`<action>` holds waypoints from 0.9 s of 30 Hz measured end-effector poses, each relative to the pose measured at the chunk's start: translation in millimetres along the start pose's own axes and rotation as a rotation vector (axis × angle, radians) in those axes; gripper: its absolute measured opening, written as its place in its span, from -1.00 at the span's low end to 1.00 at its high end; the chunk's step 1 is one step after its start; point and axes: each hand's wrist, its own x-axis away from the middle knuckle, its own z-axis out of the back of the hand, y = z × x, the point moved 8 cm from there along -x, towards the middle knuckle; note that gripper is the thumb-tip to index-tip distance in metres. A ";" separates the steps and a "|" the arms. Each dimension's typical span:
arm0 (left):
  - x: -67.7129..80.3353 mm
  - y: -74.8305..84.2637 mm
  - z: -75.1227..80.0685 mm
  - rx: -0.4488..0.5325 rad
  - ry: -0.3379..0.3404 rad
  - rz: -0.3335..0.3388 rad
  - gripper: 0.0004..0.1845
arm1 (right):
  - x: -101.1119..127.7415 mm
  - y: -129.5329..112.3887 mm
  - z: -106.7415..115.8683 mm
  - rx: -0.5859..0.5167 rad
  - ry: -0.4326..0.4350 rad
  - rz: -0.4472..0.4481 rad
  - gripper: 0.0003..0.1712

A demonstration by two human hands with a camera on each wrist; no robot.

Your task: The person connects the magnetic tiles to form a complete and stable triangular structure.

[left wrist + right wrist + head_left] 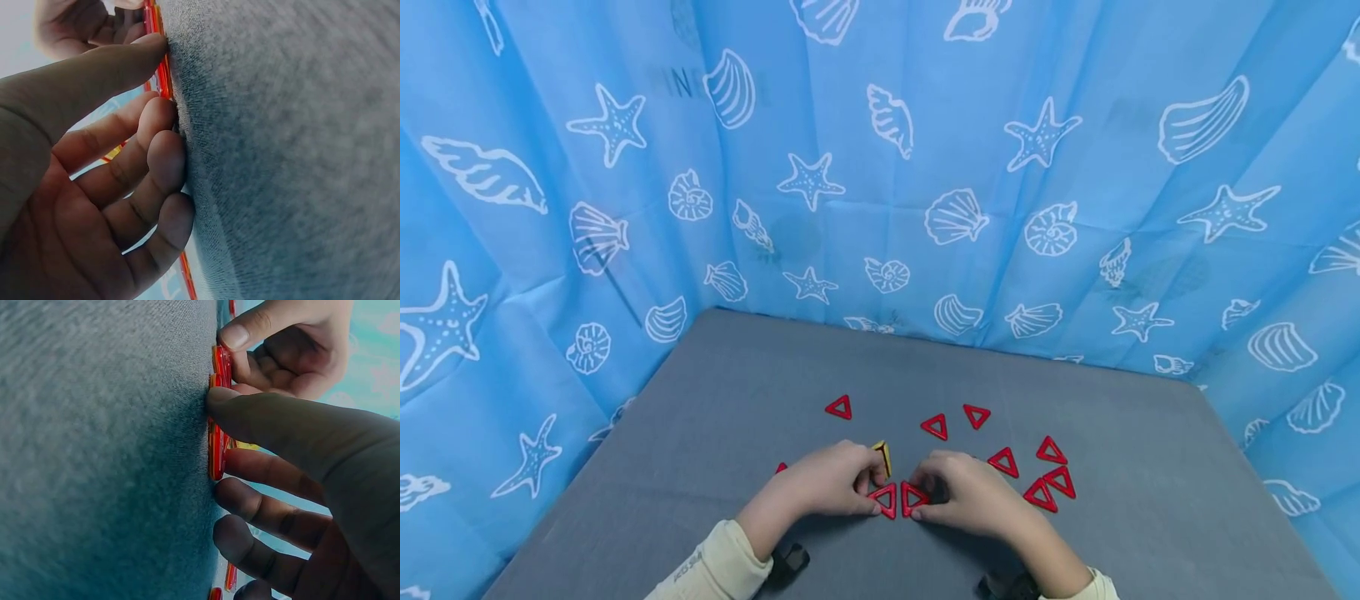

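Two red triangular frames with hollow centres lie side by side on the grey cloth, a narrow gap between them in the head view. My left hand [838, 481] pinches the left triangle [892, 500] between thumb and fingers. Opposite it, my right hand [966, 493] pinches the right triangle [906, 500] the same way. Edge-on in the right wrist view, the right triangle [217, 450] is a thin red and orange strip under the thumb. Just behind the left fingertips stands a yellow-edged piece [886, 460], partly hidden by that hand.
More red triangles lie beyond the hands, among them one at the back left [848, 407] and a close group at the right [1048, 493]. Another peeks out behind the left hand [781, 468]. A blue shell-patterned curtain [880, 225] hangs along the far edge of the grey table [760, 358].
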 end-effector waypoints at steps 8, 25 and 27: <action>0.2 1.0 -0.4 0.024 -0.009 0.002 -0.76 | -0.5 0.8 -1.2 -0.003 0.007 0.009 -0.68; 22.9 -20.7 44.5 0.071 0.062 -0.001 -0.73 | 0.5 4.4 -1.1 -0.016 -0.029 -0.014 -0.75; 28.4 -26.8 50.9 0.053 0.079 -0.001 -0.74 | 0.8 4.2 -0.3 -0.019 -0.028 -0.012 -0.76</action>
